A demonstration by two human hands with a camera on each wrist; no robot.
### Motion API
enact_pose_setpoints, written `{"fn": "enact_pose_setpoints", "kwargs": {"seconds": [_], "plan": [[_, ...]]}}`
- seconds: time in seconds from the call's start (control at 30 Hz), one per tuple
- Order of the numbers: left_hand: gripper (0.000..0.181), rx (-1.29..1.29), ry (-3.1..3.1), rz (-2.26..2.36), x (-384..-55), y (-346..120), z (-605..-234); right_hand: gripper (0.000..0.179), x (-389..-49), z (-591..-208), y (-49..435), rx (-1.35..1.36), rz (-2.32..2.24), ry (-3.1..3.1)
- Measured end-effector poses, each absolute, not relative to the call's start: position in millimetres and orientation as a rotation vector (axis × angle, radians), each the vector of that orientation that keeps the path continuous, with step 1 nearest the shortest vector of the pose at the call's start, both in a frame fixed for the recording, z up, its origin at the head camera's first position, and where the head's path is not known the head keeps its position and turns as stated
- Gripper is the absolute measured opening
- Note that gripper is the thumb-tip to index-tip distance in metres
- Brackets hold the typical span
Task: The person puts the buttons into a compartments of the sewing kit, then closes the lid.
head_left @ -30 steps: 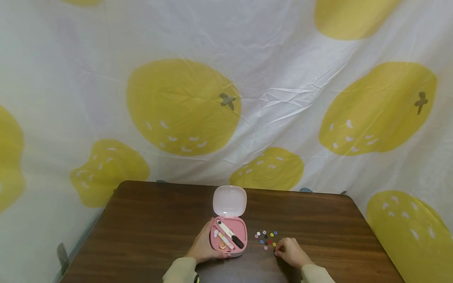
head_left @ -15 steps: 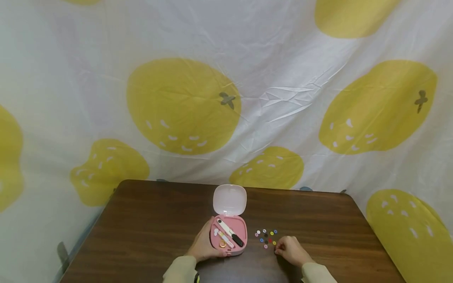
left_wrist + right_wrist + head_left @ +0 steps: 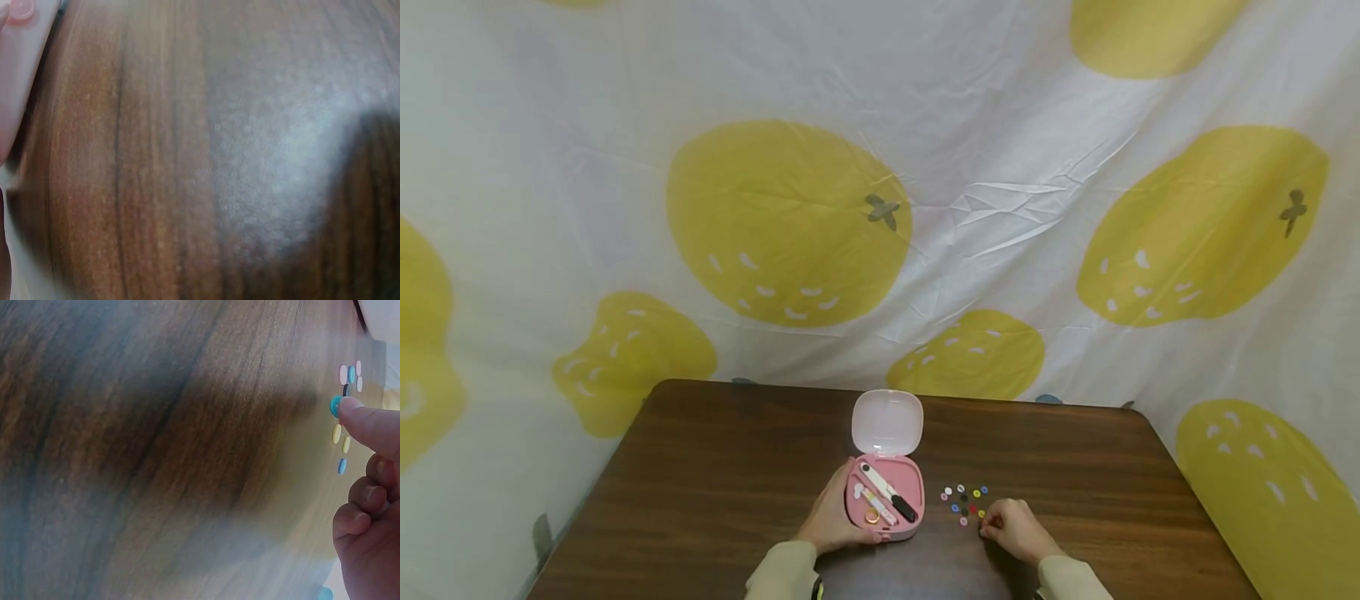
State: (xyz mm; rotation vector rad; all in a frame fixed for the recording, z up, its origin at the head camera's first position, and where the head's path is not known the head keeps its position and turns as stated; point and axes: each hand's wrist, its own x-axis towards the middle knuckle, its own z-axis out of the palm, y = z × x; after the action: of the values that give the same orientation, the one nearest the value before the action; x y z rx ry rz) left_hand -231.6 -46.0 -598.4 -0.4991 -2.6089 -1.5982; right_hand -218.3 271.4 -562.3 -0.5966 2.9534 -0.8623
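My left hand (image 3: 835, 518) grips the left side and front edge of a pink sewing box (image 3: 911, 476), whose pale lid (image 3: 887, 422) stands raised at the back. Inside lie a white tool with a black end (image 3: 887, 492), a small pink-and-white strip (image 3: 877, 507) and a gold ring (image 3: 872, 516). Right of the box, my right hand (image 3: 1017, 528) is low over the table beside a group of small coloured buttons. In the right wrist view its thumb (image 3: 369, 422) and a finger hidden behind it pinch a teal button (image 3: 335, 406); the other fingers are curled.
Several loose buttons, among them a white button (image 3: 948, 492), a red button (image 3: 973, 508) and a yellow button (image 3: 977, 494), lie between box and right hand. The brown wooden table (image 3: 737, 475) meets a lemon-print cloth (image 3: 985, 275) hanging behind its back edge.
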Motion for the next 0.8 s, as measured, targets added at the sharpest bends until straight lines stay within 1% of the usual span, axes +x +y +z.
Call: {"fn": "enact_pose_setpoints", "kwargs": {"seconds": [0.23, 0.53, 0.8], "plan": [[0.127, -0.550, -2.660, -1.588, -233, -47, -599, 0.015, -216, -562, 273, -0.616, -0.868, 2.954], [0.126, -0.688, -2.744, -1.465, -246, -58, -591, 0.015, -215, -560, 272, -0.624, -0.870, 2.941], [0.122, -0.678, -2.706, -1.504, -245, -50, -596, 0.016, -215, -561, 272, -0.639, -0.883, 2.932]]}}
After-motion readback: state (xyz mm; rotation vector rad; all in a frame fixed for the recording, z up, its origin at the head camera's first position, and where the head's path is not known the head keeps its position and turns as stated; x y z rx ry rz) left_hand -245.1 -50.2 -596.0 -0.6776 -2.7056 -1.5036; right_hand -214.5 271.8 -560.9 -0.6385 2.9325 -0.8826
